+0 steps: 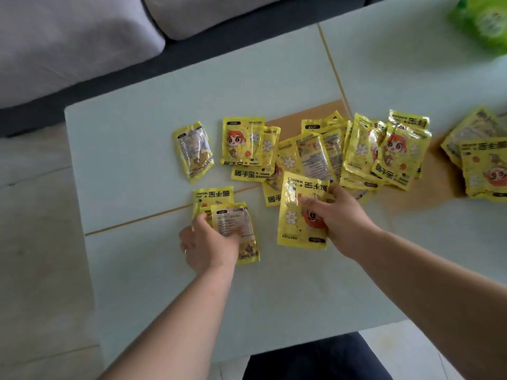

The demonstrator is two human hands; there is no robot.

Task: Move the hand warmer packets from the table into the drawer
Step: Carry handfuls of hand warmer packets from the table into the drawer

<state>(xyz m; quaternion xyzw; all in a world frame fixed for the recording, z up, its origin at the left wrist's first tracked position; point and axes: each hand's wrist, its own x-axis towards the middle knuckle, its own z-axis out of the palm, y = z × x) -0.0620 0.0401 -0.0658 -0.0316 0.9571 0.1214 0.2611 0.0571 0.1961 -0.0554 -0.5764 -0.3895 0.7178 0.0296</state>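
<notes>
Several yellow hand warmer packets lie scattered on a pale green table [137, 133]. My left hand [208, 245] grips a small stack of packets [236, 229] near the table's middle. To its right, my right hand [334, 218] holds one packet [296, 215], thumb on its printed face. A single packet [193, 150] lies apart at the left. A loose heap of packets [356, 149] spreads behind my right hand, and another pile [480, 157] sits at the right edge. No drawer is in view.
A brown cardboard sheet [296, 119] lies under the heap. A grey sofa [68, 42] stands beyond the table's far edge. A green bag [485, 20] is at the top right corner. Light floor shows left of the table.
</notes>
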